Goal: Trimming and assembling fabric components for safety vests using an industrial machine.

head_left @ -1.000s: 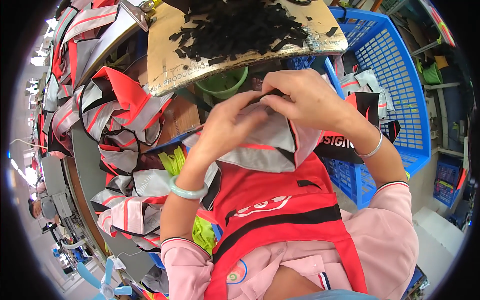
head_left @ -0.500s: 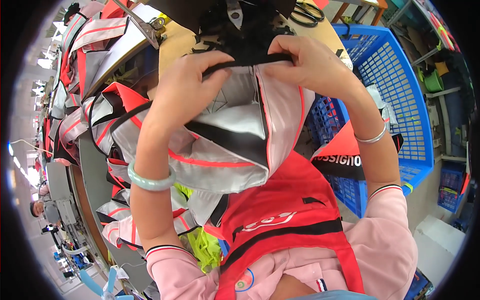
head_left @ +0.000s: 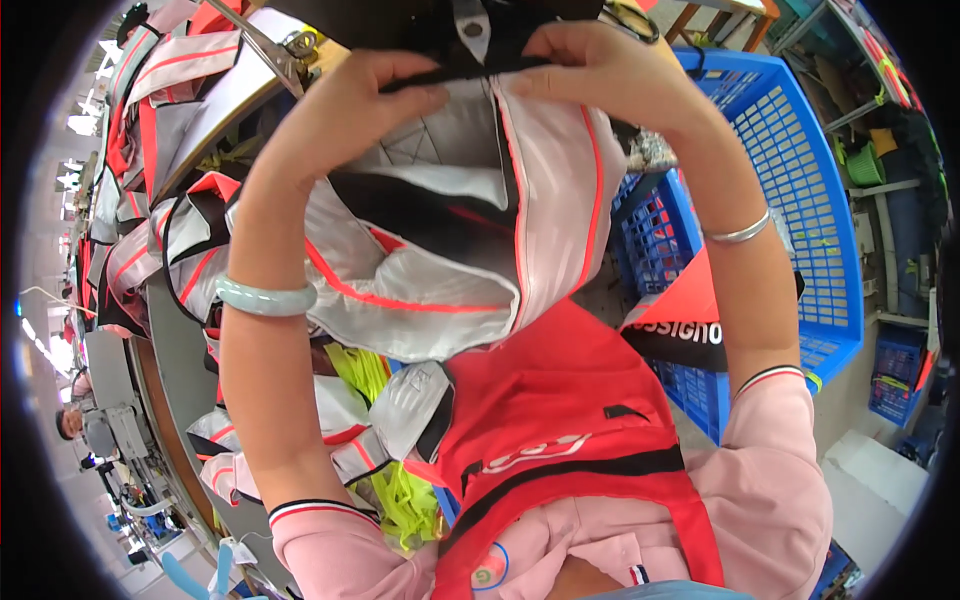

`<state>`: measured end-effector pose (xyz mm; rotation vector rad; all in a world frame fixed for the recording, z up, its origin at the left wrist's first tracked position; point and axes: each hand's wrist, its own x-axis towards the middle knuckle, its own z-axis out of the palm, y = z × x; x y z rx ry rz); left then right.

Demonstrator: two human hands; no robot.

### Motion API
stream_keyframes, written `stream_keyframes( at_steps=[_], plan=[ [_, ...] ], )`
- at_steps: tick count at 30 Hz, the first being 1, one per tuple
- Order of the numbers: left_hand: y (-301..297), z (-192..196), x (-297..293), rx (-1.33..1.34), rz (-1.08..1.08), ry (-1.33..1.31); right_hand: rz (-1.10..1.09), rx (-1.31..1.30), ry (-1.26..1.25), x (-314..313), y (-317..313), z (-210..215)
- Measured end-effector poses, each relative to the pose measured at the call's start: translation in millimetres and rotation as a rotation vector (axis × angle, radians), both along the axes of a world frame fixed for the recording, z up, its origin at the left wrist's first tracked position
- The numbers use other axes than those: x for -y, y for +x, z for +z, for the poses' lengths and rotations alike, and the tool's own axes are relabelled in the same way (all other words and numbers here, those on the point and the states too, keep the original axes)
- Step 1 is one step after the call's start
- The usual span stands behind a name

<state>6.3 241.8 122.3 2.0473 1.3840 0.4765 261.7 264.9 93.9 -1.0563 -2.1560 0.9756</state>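
Observation:
A half-made bag (head_left: 556, 180) of silver-grey and pale cloth with coral piping hangs between my hands, its inside turned toward me. Along its far rim runs a black edge strip (head_left: 465, 72). My left hand (head_left: 365, 105) pinches this rim on the left, thumb inside and fingers over the strip. On the right, my right hand (head_left: 612, 78) grips the same rim with thumb and fingers. The rim lies right beneath a black machine head (head_left: 370, 18) with a pointed metal piece (head_left: 472, 30). Part of the rim is hidden by my fingers.
Blue plastic baskets (head_left: 800, 170) stand at my right, with a coral and black piece (head_left: 675, 315) over one. More grey and coral pieces (head_left: 190, 60) pile up on the left. Yellow-green strips (head_left: 405, 510) hang beside my red apron (head_left: 560, 400). Scissors (head_left: 632, 18) lie at the far right.
Both hands have moved away from me and slightly left, carrying the bag's rim up to the machine head. The black scraps seen under the head earlier are now covered.

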Motion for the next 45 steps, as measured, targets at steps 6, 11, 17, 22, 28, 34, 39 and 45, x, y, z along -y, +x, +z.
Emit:
stream_keyframes(
  at_steps=[6, 11, 17, 22, 28, 34, 39, 45],
  plan=[
    [-3.4, -1.5, -5.4, 0.025, 0.067, -0.008, -0.05, 0.028, -0.114, 1.4, -4.3, 19.7],
    [-5.4, -3.2, -3.6, -0.016, 0.113, 0.051, -0.122, 0.105, -0.083, 12.1, -4.3, 30.7],
    [-16.8, -10.6, 21.5, 0.039, 0.067, -0.182, 0.285, 0.074, -0.088, 52.6, 27.6, 22.3],
    [34.1, -32.6, 39.5, -0.012, -0.34, -0.323, 0.428, 0.033, 0.39, 143.6, -21.7, 9.0],
    [74.1, -44.8, 69.6, 0.171, -0.449, -0.552, 0.44, 0.656, 0.656, 160.5, -46.1, -25.8],
    [43.3, -58.6, 141.9, 0.151, -0.08, 0.033, 0.232, 0.534, 0.34, 134.5, 2.9, -27.0],
    [59.5, -59.7, 168.0, 0.134, 0.196, 0.173, 0.118, 0.216, 0.181, 129.3, 14.9, -4.6],
    [28.9, -25.3, 112.8, 0.327, 0.023, 0.056, 0.046, 0.202, 0.252, 102.4, 23.7, 16.7]
  ],
)
